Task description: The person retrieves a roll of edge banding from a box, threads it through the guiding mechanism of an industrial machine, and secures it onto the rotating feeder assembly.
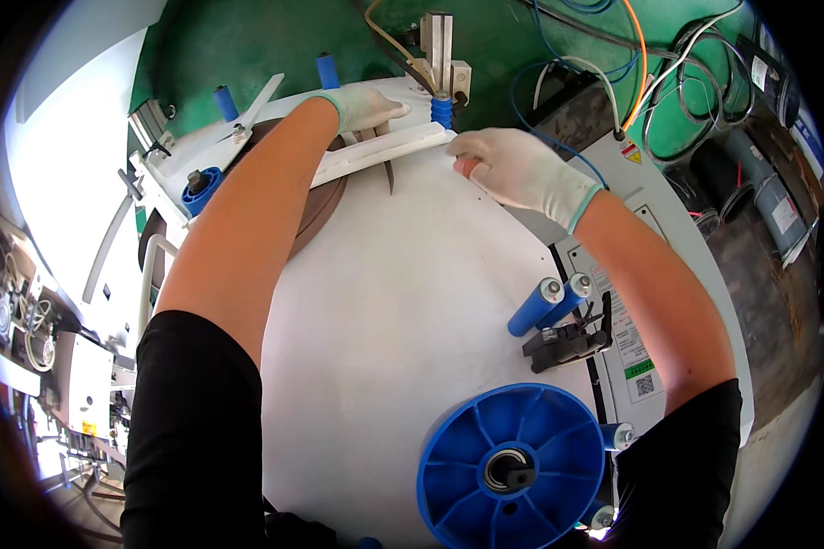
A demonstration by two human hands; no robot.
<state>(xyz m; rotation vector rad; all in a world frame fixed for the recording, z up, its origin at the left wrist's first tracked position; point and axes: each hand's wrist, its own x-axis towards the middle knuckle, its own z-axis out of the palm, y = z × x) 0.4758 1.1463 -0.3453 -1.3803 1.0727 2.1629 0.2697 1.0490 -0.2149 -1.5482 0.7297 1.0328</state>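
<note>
My left hand (pixel 368 108), in a white glove, reaches over the far part of the white panel with its fingers stretched out to the right. A narrow brown strip (pixel 390 174) runs from beneath that hand, passes under a white bar (pixel 384 154) and pokes out on the near side. Under my left forearm lies a brown roll (pixel 320 215), partly hidden. Beside the bar's right end, my gloved right hand (pixel 526 174) is closed, fingers curled together. A reddish patch shows at its fingertips; what they hold, if anything, is unclear.
A large blue spoked wheel (pixel 513 457) sits on the near right of the panel (pixel 366 366). Blue rollers (pixel 536 306) and a black bracket (pixel 568 343) stand beyond it. A metal post (pixel 438 50) rises at the far edge. Cables (pixel 645 64) lie on the green floor.
</note>
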